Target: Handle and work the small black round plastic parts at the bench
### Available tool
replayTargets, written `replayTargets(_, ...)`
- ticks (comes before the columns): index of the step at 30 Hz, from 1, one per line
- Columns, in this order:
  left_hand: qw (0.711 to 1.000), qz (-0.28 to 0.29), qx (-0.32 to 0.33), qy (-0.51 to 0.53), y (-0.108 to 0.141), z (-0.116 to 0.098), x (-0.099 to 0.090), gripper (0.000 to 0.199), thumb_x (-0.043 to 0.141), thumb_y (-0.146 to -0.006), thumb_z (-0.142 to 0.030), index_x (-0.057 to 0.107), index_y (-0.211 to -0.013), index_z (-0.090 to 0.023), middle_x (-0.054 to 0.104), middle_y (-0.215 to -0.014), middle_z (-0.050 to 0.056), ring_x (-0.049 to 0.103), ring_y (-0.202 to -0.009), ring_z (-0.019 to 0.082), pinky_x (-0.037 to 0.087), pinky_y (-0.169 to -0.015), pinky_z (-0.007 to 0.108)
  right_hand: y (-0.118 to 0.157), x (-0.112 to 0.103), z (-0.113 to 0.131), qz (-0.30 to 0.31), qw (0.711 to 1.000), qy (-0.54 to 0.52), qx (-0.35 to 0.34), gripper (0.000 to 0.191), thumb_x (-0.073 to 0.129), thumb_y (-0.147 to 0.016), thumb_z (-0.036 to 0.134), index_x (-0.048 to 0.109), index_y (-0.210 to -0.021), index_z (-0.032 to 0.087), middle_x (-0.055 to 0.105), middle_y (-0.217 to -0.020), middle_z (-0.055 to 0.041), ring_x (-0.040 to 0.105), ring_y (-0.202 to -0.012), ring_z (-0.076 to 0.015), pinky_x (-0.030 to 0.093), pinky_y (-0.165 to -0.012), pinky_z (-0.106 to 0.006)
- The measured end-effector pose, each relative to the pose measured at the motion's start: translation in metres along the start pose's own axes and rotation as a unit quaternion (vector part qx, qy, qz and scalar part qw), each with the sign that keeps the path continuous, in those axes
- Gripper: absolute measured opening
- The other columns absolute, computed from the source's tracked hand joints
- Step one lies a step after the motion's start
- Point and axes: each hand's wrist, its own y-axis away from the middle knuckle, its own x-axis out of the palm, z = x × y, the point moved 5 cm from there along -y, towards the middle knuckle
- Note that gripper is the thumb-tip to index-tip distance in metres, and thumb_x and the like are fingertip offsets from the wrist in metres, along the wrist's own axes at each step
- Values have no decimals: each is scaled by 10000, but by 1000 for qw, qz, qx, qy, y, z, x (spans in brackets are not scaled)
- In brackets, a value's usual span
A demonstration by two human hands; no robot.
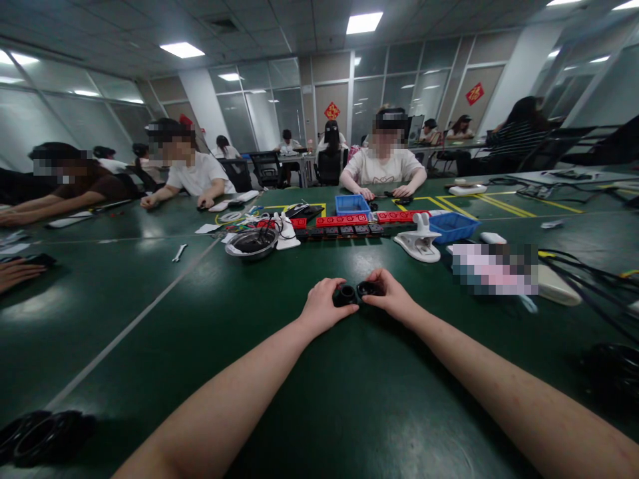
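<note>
My left hand (325, 303) curls its thumb and fingers round a small black ring-shaped part (345, 295), whose round opening faces up toward me. Close beside it, my right hand (389, 296) pinches a second black round part (367, 288) between thumb and fingers. The two parts are nearly touching, and I cannot tell whether they meet. Both hands are low over the green tabletop (309, 412), near its middle. My fingers hide the far sides of the parts.
Ahead lie a red power strip (342, 220), blue trays (453, 227), a white clip base (418, 243) and a bowl with black parts (251, 245). A wrench (180, 253) lies left. Black rings (47, 436) sit near left, cables (594, 279) at right. A co-worker (383, 163) sits opposite.
</note>
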Motion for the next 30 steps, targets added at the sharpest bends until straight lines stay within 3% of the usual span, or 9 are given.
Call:
replayTargets(2,1000,6,-3,5,0,1,0,560,605,-582,-477,468,-1054,-209,517,-948,49,481,-896,210,385,-763,346,1,3,3,46,997,60,-18,332,574,-543,170,377,-809,189,489,-804,4,489,-703,-137,404,-638,-283)
replayTargets(5,1000,27,-2,-4,-1,2,2,451,603,-588,-467,540,-946,-199,546,-889,40,496,-862,204,389,-754,334,4,6,6,93,984,148,-42,372,550,-526,120,410,-865,179,488,-840,-12,477,-763,-157,393,-685,-297)
replayTargets(13,997,42,-32,-49,2,1,-1,429,592,-564,-508,581,-853,-191,570,-824,37,529,-786,203,417,-658,290,7,9,9,103,962,239,-85,409,521,-612,188,443,-1011,146,507,-981,-78,456,-924,-203,352,-813,-346)
replayTargets(18,985,101,-52,-129,8,-2,-15,484,589,-514,-564,589,-831,-199,591,-827,49,545,-773,222,417,-626,290,8,11,14,116,944,287,-118,380,525,-639,225,478,-1010,156,525,-982,-76,457,-941,-215,341,-833,-358)
replayTargets(23,959,156,-92,-220,27,14,-52,521,630,-460,-547,592,-853,-207,596,-861,57,550,-804,233,414,-629,272,7,11,14,122,937,308,-116,360,536,-651,262,502,-1003,191,537,-960,-69,468,-924,-232,354,-818,-382)
replayTargets(30,907,167,-223,-317,77,79,-133,476,655,-433,-510,613,-782,-188,606,-831,80,554,-780,242,411,-621,270,9,12,15,121,927,339,-106,340,511,-675,319,504,-983,175,535,-952,-89,479,-896,-240,381,-788,-379)
